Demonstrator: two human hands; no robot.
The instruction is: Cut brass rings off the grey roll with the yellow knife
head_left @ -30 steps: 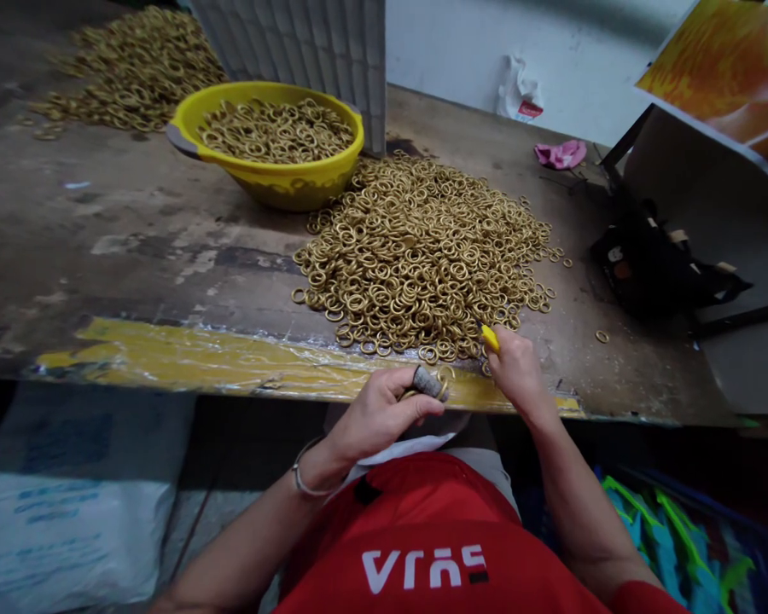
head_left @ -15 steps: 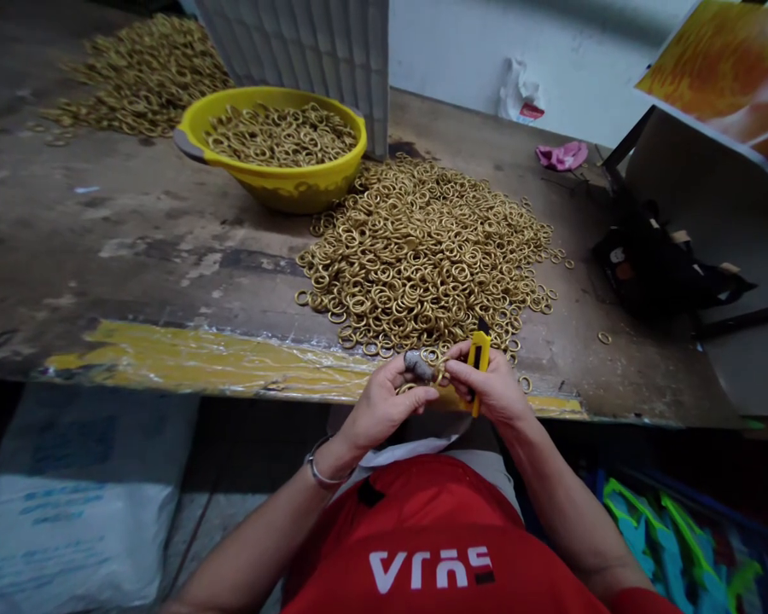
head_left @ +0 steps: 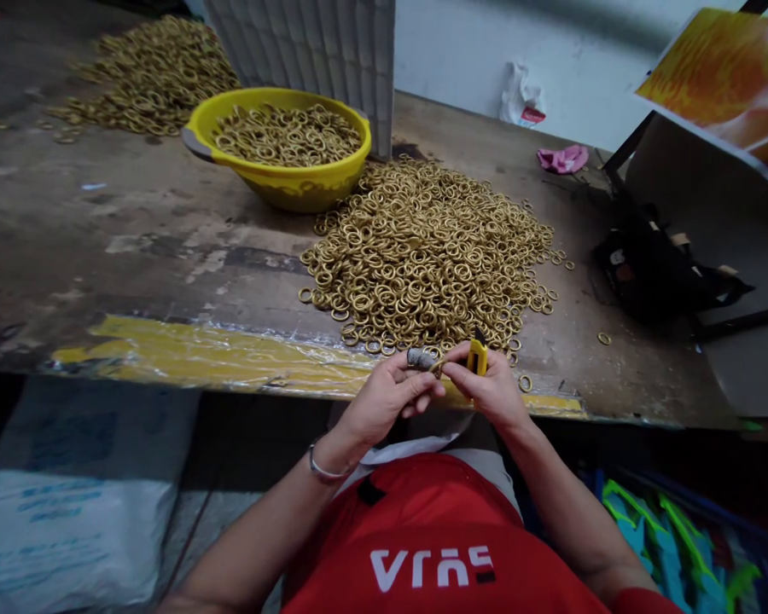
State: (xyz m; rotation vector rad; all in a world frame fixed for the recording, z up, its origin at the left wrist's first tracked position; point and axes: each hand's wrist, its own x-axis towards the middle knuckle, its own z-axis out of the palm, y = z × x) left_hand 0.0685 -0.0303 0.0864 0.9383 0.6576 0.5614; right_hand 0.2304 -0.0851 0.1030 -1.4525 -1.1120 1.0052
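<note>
Between my two hands is a gold ring [head_left: 436, 367], pinched at the table's front edge. My left hand [head_left: 390, 394] is closed on it, with a grey wrap [head_left: 421, 358] around one finger. My right hand [head_left: 494, 388] also pinches the ring's side and holds a yellow box cutter [head_left: 477, 356], its dark blade end pointing away from me. Just beyond my hands spreads a large pile of gold rings [head_left: 422, 247]. A few single rings lie near my right hand.
A yellow bowl [head_left: 300, 183] full of rings stands behind the pile, beside a grey ribbed panel [head_left: 313, 60]. Another ring heap [head_left: 160, 77] lies at the back left. On the right are a black bag [head_left: 666, 269] and a pink cloth [head_left: 563, 159].
My left thumb and fingers have closed in on the ring near my right fingertips. The box cutter has tilted and shows less of its length.
</note>
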